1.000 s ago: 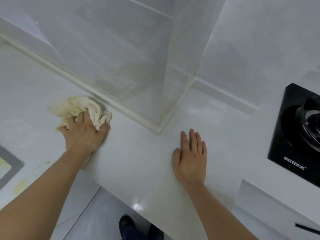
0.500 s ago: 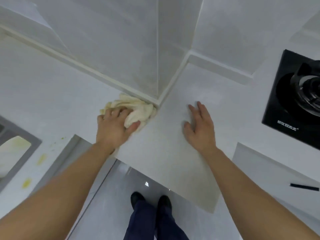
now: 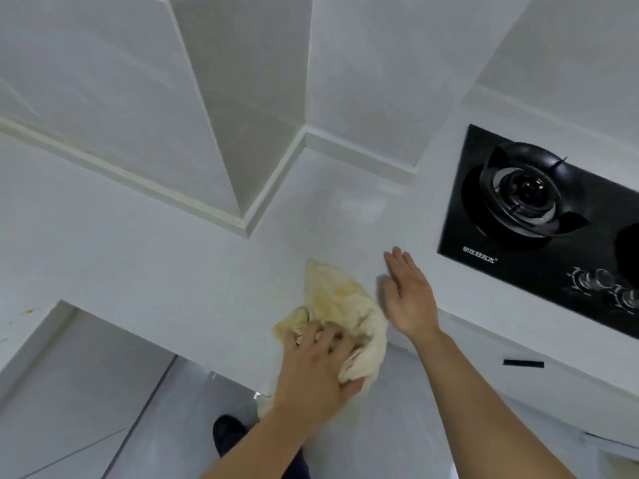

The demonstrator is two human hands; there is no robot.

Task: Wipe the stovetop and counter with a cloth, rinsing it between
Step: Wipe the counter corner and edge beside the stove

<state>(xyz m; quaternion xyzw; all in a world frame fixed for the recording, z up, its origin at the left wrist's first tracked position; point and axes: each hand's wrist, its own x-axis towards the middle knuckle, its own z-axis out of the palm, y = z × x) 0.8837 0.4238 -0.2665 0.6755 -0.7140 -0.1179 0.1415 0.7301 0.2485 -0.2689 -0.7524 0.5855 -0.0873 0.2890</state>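
The counter (image 3: 145,257) is seen as a pale, L-shaped surface bounded at the back by a raised white strip along the tiled wall (image 3: 363,81), which juts out in a corner toward the front edge. Bare counter is left on both sides of the hands: a broad stretch to the left as far as the wall strip, and a narrower band to the right up to the black stovetop (image 3: 539,257). The stovetop is set into the counter, its near-left corner close to the right hand (image 3: 408,299); a burner (image 3: 527,190) and two knobs (image 3: 608,285) are shown on it. A few yellowish spots are seen at the far left edge.

The cloth (image 3: 340,302) is a crumpled, cream-yellow rag with darker stains, lying at the counter's front edge, one pointed corner spread toward the wall and one end hanging over the edge. It is gripped by the left hand (image 3: 314,371), whose fingers are curled into its folds. The right hand is laid just beside the cloth, fingers straight and together. A dark shoe (image 3: 230,433) is visible on the floor below.
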